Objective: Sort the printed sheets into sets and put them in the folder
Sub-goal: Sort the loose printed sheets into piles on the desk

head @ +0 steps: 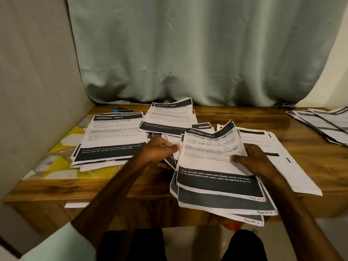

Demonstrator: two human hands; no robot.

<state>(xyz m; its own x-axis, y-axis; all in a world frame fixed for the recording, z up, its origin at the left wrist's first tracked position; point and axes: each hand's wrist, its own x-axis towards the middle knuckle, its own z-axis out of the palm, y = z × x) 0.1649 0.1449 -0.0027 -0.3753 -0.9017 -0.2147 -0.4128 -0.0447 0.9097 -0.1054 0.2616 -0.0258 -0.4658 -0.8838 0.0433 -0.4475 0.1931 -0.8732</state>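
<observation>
Pale green curtain (188, 53) is hanging behind a wooden table (310, 153), and a beige wall (33, 81) is closing the left side. Printed sheets with black bands are lying in several piles on the table.

The person is holding a fanned bundle of sheets (216, 187) over the near edge of the table, to the right of the middle. The right hand (252, 161) is gripping the bundle at its right side, with the thumb lying on the top page and the fingers hidden under the paper. The left hand (160, 149) is pinching the left edge of the same bundle, its thumb tip touching the top page. The top page is showing the heading "DRESSING TABLE", and its upper corner is curling up.

A left pile (111, 136) is resting partly on something flat that looks like a yellow folder (62, 153), which is lying beside the wall. A back pile (169, 115) is lying near the curtain, its sheets slightly bent. More loose sheets (282, 157) are lying just to the right of the right hand, partly under the bundle. A far pile (323, 123) is spreading out at the right edge of the table, well apart from the hands. A black and blue stapler (122, 110) is sitting behind the left pile.
</observation>
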